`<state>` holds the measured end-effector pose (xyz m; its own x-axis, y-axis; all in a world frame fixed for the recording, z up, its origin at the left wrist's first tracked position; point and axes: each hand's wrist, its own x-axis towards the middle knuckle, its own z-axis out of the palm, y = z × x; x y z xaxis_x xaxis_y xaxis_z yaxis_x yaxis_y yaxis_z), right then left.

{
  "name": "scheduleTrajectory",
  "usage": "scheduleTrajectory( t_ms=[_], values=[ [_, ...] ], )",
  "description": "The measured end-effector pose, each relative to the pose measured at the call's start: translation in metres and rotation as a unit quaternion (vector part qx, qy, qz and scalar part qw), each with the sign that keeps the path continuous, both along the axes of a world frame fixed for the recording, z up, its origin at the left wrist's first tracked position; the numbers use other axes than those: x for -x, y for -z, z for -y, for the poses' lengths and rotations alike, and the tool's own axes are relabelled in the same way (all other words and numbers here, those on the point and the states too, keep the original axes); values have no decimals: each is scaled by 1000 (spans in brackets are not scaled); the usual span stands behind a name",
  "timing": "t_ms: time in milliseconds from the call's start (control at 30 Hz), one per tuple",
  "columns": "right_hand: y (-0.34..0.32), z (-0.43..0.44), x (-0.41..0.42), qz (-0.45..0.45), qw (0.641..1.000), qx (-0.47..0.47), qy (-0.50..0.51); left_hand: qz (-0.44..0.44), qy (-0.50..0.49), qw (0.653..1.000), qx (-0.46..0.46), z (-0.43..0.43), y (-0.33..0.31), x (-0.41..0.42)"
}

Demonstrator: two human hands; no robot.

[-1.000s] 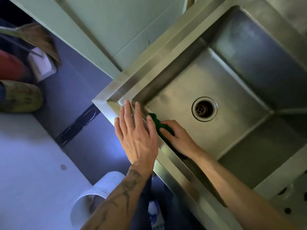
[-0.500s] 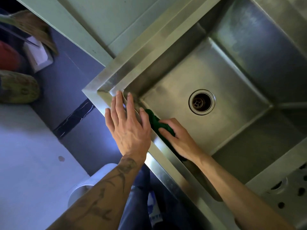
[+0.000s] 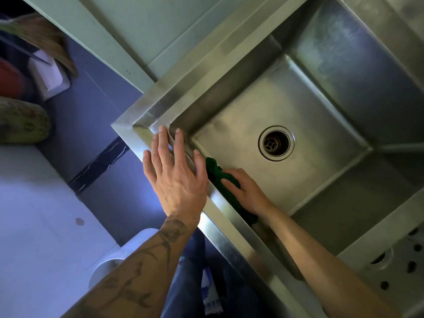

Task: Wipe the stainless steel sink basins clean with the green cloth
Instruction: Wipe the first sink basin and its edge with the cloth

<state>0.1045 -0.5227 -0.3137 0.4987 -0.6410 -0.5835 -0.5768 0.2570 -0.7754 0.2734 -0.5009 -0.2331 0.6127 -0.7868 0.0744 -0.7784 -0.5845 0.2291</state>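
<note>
Fingers of the left hand lay straight and spread across the sink rim, close to its corner, with the thumb reaching over the inner edge. Just beside that thumb, the green cloth sat bunched against the near wall of the basin, low inside and well apart from the drain in the middle of the bottom. The right hand covered the cloth, its fingers held together and bent over the fabric, pressing it to the steel wall. A perforated steel panel showed at the lower right. A broom leaned at the upper left.
</note>
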Motion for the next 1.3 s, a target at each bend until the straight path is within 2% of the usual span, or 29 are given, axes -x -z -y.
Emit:
scheduleTrajectory(
  t_ms=[100, 300, 500, 700, 767, 900, 1067, 1133, 1300],
  values=[
    [12, 3, -3, -40, 998, -38, 4, 2, 2, 1000, 1, -1, -1, 0],
    [-27, -16, 10, 49, 998, -15, 37, 3, 2, 1000, 5, -1, 0, 0],
    [0, -4, 2, -26, 999, -33, 23, 0, 6, 1000, 0, -1, -1, 0],
    [-50, -24, 22, 50, 998, 10, 31, 0, 7, 1000, 1, -1, -1, -1],
    [-38, -18, 19, 36, 999, -4, 15, -2, 7, 1000, -2, -1, -3, 0],
    [3, -12, 15, -53, 997, -49, -3, 0, 5, 1000, 0, -1, -2, 0],
    [-42, -34, 28, 44, 997, -29, 62, -3, 7, 1000, -1, -2, -1, -1],
    [-42, -34, 30, 52, 996, -33, 62, -6, 5, 1000, -1, -2, -2, 0],
    [-6, -17, 22, -43, 997, -62, 20, -5, 7, 1000, 2, -3, -2, 0]
  ],
)
